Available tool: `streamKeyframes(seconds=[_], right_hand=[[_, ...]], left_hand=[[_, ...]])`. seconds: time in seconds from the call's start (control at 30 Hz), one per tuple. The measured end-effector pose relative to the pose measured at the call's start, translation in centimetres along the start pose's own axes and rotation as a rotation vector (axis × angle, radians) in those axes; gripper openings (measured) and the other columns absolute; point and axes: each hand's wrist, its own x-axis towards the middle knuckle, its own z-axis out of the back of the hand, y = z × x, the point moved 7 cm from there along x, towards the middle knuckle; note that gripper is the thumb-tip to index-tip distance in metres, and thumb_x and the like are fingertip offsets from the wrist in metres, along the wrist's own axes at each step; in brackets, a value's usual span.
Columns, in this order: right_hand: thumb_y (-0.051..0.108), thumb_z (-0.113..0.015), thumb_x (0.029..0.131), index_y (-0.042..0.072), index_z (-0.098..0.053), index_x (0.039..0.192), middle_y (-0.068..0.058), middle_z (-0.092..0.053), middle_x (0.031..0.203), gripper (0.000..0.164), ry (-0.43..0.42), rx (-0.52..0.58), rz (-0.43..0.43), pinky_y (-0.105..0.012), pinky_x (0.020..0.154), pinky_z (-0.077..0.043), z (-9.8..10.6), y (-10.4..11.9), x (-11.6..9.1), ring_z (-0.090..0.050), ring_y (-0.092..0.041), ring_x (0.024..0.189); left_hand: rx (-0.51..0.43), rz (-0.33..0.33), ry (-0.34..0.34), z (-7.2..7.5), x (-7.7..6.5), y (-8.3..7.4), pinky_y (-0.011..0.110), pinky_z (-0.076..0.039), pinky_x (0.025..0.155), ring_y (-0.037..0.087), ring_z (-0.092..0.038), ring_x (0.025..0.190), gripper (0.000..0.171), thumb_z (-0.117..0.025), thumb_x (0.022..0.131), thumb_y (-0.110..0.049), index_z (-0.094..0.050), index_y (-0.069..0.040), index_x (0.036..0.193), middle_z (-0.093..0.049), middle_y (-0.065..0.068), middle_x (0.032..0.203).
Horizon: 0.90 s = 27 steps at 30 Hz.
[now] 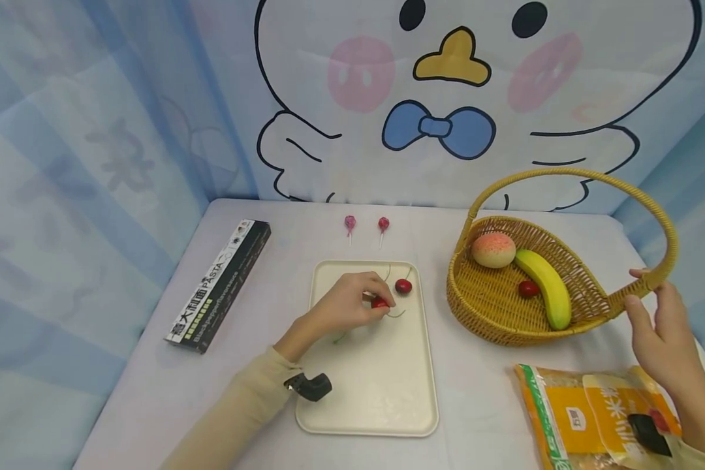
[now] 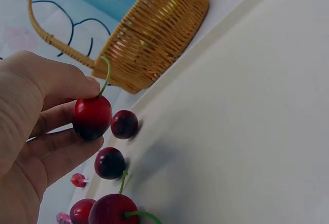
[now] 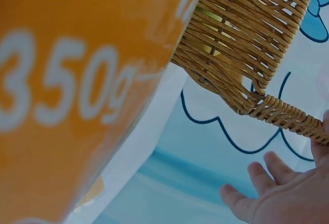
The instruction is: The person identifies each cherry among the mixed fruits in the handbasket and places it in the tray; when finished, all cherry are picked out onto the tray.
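My left hand [image 1: 352, 301] pinches a dark red cherry [image 2: 92, 117] with a green stem between thumb and fingers, over the cream tray [image 1: 382, 391]. Several other cherries lie near it in the left wrist view, such as one cherry [image 2: 125, 124] beyond the fingertips; the hand hides some of them in the head view. Over on the right, my right hand [image 1: 666, 333] holds the wicker basket [image 1: 476, 320] at the foot of its handle, which passes between thumb and forefinger; the other fingers are spread. Inside the basket are a peach [image 1: 493, 250], a banana [image 1: 545, 287] and a cherry [image 1: 528, 289].
A black-and-white pasta box [image 1: 219, 287] lies left of the tray. Two lollipops, one pink lollipop [image 1: 350, 223] and one red lollipop [image 1: 384, 224], lie behind it. An orange food bag [image 1: 593, 411] lies in front of the basket, beneath the right forearm. Printed cloth hangs behind the table.
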Motion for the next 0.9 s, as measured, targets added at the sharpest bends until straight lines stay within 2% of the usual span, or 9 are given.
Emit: streamKeyframes(seconds=[0.3, 0.67, 0.9], right_hand=[[0.007, -0.035, 0.113, -0.004, -0.029, 0.162, -0.043, -0.027, 0.163, 0.051, -0.012, -0.003, 0.005, -0.071, 0.131, 0.002, 0.0, 0.0, -0.1, -0.013, -0.053, 0.162], [0.007, -0.035, 0.113, -0.005, -0.029, 0.162, -0.043, -0.026, 0.163, 0.050, -0.014, 0.013, 0.029, -0.070, 0.132, 0.003, 0.1, 0.1, 0.1, -0.012, -0.049, 0.164], [0.006, -0.036, 0.113, -0.005, -0.028, 0.162, -0.042, -0.026, 0.164, 0.051, -0.009, 0.007, 0.019, -0.072, 0.131, 0.003, -0.1, 0.2, 0.2, -0.013, -0.052, 0.162]], left_hand=[[0.053, -0.012, 0.035, -0.9, 0.2, 0.7, 0.022, -0.058, 0.088, 0.010, -0.067, 0.096, 0.010, -0.078, 0.093, -0.004, -0.083, -0.013, 0.094, -0.077, -0.001, 0.103], [0.253, -0.017, 0.182, -2.8, 0.1, 0.4, 0.025, -0.059, 0.091, 0.012, -0.068, 0.099, 0.011, -0.079, 0.096, -0.012, -0.085, -0.012, 0.105, -0.077, 0.000, 0.106], [0.275, -0.018, 0.184, -2.8, 0.0, 0.2, 0.026, -0.060, 0.097, 0.013, -0.070, 0.105, 0.016, -0.079, 0.096, -0.012, -0.083, -0.012, 0.112, -0.080, 0.000, 0.112]])
